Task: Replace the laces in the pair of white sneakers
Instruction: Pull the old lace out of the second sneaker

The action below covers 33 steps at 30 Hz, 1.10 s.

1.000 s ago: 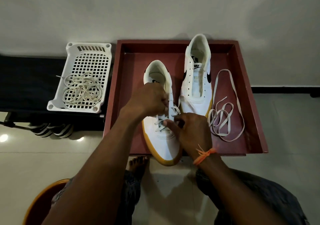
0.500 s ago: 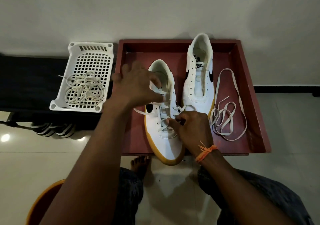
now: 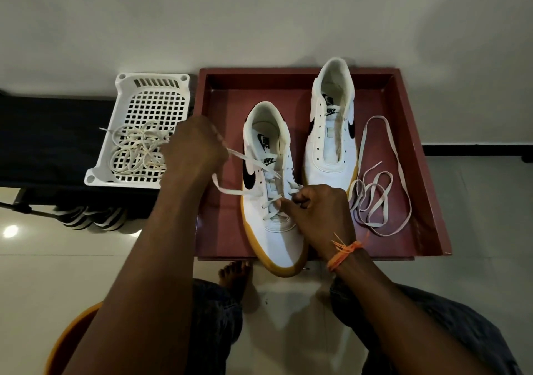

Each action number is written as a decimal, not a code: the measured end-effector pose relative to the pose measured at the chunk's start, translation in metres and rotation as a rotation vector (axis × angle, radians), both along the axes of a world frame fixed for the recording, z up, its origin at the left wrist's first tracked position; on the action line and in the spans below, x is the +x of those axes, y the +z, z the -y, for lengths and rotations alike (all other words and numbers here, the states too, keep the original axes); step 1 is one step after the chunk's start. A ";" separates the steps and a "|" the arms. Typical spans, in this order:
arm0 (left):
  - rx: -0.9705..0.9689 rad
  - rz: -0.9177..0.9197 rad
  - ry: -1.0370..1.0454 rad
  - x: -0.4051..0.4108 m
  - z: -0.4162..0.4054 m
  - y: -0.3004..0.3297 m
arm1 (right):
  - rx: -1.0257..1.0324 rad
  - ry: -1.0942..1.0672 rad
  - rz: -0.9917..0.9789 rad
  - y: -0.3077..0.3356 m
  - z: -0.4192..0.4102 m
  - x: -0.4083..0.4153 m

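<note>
White basket (image 3: 121,170) holding loose laces (image 3: 138,152). Left hand (image 3: 196,147) fingers pinching the lace (image 3: 248,161) of the near sneaker (image 3: 274,219) in the red tray (image 3: 427,201) — right hand (image 3: 320,210) gripping its other end. Second sneaker (image 3: 331,132) unlaced; spare lace (image 3: 377,201) lying beside.

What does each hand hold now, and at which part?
The left hand grips the free end of the lace of the near sneaker. The right hand pinches the same lace at the eyelets.

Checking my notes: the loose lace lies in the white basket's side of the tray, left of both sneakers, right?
Not quite. In the head view the loose lace lies in the red tray, right of both sneakers, beside the unlaced sneaker.
</note>
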<state>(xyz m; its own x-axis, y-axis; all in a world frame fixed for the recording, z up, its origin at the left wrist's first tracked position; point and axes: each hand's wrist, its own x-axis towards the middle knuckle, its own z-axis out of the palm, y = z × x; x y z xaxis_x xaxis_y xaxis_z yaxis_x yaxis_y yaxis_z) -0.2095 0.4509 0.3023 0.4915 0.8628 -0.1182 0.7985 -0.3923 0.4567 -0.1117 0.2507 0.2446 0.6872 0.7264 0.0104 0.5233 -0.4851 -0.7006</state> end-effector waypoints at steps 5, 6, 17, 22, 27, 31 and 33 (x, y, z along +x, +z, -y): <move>0.154 -0.021 -0.386 0.026 0.030 0.013 | -0.012 0.002 0.006 -0.002 0.000 0.001; 0.129 -0.072 -0.448 0.030 0.039 0.014 | -0.006 -0.001 -0.002 -0.002 0.000 0.001; -0.176 -0.029 -0.459 0.030 0.035 0.002 | -0.027 -0.002 -0.010 0.002 -0.002 0.001; 0.051 0.048 -0.169 0.014 0.014 0.023 | -0.034 0.021 0.013 0.000 -0.001 0.004; 0.107 -0.114 0.036 0.006 0.007 0.014 | 0.006 0.015 -0.010 -0.002 0.000 0.004; 0.042 -0.118 -0.255 0.020 0.022 0.008 | -0.007 0.014 -0.024 0.000 0.000 0.004; 0.058 -0.112 -0.420 0.025 0.031 0.007 | -0.026 -0.001 -0.005 0.001 0.000 0.003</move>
